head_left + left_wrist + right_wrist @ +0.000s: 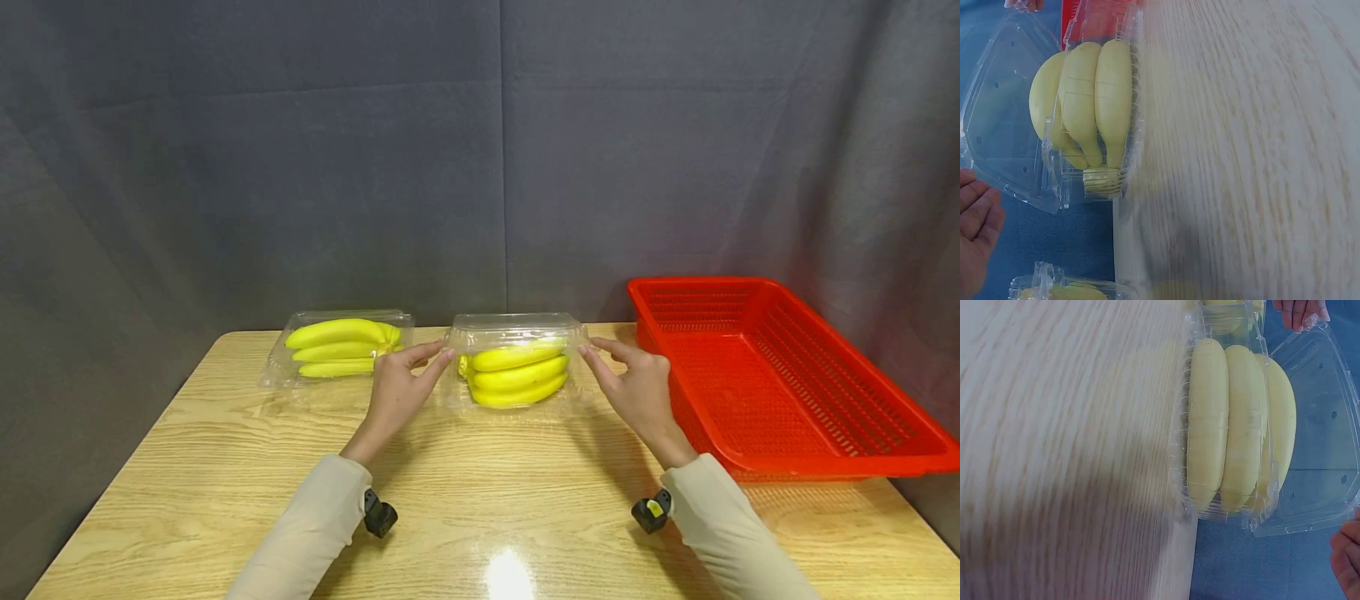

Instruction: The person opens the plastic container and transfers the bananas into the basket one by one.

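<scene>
Between the two hands, at the far middle of the wooden table [480, 500], sits a clear plastic clamshell box [516, 363] holding a bunch of yellow bananas [519, 373]. Its lid [516, 327] is lifted and not pressed down onto the tray; both wrist views show the hinged lid standing open away from the fruit, with three bananas lying side by side and their cut stem end toward the left hand. The left hand [399, 392] reaches to the box's left end, fingers stretched out fairly straight, fingertips touching the lid's edge rather than wrapped round it. The right hand [636, 388] mirrors it at the right end, fingers extended and relaxed, tips against the lid's corner; whether they pinch the thin plastic cannot be told. Both arms wear pale beige sleeves, each with a small black wrist-mounted device. Just beyond the left hand lies a second clear box of bananas [339, 348], lid closed, near the first but apart from it. To the right stands a red perforated plastic basket [885, 433], tilted a little with its far end raised, its near corner overhanging the table's right edge. Behind everything hangs a grey cloth backdrop [300, 150].
</scene>
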### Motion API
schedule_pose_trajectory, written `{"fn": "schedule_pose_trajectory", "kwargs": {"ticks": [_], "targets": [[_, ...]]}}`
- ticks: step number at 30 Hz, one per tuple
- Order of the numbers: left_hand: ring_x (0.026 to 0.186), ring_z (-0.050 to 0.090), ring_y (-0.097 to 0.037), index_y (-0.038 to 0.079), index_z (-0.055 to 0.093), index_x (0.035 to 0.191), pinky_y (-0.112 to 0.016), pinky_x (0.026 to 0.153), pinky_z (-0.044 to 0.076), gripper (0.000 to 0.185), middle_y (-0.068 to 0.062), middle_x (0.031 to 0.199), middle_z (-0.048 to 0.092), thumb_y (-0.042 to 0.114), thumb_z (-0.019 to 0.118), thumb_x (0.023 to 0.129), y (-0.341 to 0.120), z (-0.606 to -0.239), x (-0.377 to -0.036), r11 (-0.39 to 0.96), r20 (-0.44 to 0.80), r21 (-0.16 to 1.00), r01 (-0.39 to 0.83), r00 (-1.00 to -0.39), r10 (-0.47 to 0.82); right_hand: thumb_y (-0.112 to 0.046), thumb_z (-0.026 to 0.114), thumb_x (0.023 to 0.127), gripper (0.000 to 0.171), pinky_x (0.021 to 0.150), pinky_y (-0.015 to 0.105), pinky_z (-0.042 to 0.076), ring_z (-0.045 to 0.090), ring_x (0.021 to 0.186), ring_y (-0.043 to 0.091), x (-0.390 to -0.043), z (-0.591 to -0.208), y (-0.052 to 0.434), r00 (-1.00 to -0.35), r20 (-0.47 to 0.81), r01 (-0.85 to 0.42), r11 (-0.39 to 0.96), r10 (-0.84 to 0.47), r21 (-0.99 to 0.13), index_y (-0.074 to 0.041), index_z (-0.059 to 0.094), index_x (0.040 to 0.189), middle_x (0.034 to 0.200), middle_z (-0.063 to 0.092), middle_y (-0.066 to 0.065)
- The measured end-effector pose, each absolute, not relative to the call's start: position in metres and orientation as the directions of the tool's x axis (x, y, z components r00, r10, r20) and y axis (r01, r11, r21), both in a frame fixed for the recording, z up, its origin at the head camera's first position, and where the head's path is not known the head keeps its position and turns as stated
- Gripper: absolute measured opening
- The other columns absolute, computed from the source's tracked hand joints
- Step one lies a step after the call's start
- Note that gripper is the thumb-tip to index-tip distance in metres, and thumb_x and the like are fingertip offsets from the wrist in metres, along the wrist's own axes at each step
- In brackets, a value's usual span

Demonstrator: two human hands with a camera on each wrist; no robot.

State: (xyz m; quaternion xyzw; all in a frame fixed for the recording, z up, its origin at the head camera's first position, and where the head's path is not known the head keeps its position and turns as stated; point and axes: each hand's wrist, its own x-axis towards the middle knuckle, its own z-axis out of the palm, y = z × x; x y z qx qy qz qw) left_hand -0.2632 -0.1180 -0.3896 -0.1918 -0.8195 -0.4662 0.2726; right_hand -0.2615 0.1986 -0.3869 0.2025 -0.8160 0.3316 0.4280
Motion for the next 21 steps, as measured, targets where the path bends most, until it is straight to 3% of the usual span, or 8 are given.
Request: {"fn": "schedule_pose_trajectory", "kwargs": {"ticks": [12, 17, 21], "targets": [[0.084, 0.071, -0.019, 0.006, 0.077, 0.102, -0.040, 0.079, 0.053, 0.028, -0.005, 0.097, 0.073, 0.030, 0.072, 0.089, -0.116, -0.381, -0.264, 0.496, 0.627, 0.674, 0.548, -0.779, 0.008, -0.013, 0.081, 0.079, 0.018, 0.061, 0.047, 0.055, 0.067, 0.063, 0.032, -0.262, -0.379, 0.195, -0.519, 0.855, -0.633, 0.677, -0.010, -0.376, 0.002, 0.077, 0.088, 0.080, 0.073, 0.013], [0.084, 0.071, -0.015, 0.008, 0.077, 0.101, -0.038, 0.086, 0.049, 0.030, -0.002, 0.094, 0.074, 0.035, 0.071, 0.089, -0.114, -0.378, -0.266, 0.492, 0.637, 0.670, 0.555, -0.771, 0.002, -0.011, 0.081, 0.078, 0.016, 0.062, 0.045, 0.055, 0.068, 0.065, 0.029, -0.262, -0.373, 0.194, -0.489, 0.872, -0.637, 0.674, 0.022, -0.375, 0.002, 0.076, 0.086, 0.079, 0.073, 0.011], [0.084, 0.070, -0.015, 0.009, 0.077, 0.100, -0.035, 0.080, 0.054, 0.025, -0.001, 0.092, 0.074, 0.031, 0.073, 0.089, -0.112, -0.375, -0.268, 0.470, 0.638, 0.684, 0.558, -0.770, -0.014, -0.011, 0.081, 0.079, 0.014, 0.064, 0.029, 0.055, 0.069, 0.067, 0.027, -0.261, -0.370, 0.193, -0.502, 0.862, -0.631, 0.654, 0.065, -0.417, 0.000, 0.077, 0.088, 0.081, 0.073, 0.009]]}}
